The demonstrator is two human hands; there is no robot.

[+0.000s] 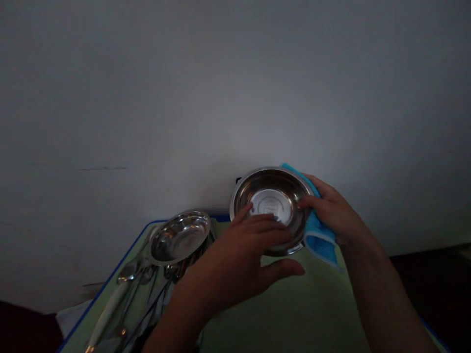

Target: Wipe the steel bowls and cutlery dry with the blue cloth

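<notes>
Over the far part of a green tabletop (294,314), a tilted steel bowl (281,203) is gripped at its right rim by the right hand (333,213), with a blue cloth (319,240) between palm and metal. Fingers spread apart, the left hand (246,252) overlaps the bowl's near side, contact unclear; a shallow metal dish (180,238) sits to the left among loose cutlery (127,274).

Carrying, on a pale green, blue-edged tabletop (290,309), shiny silver metal spoons (127,272) and a long pale-handled utensil (110,312) at left; also bearing a round silver metal bowl (182,239) near their far end.
</notes>
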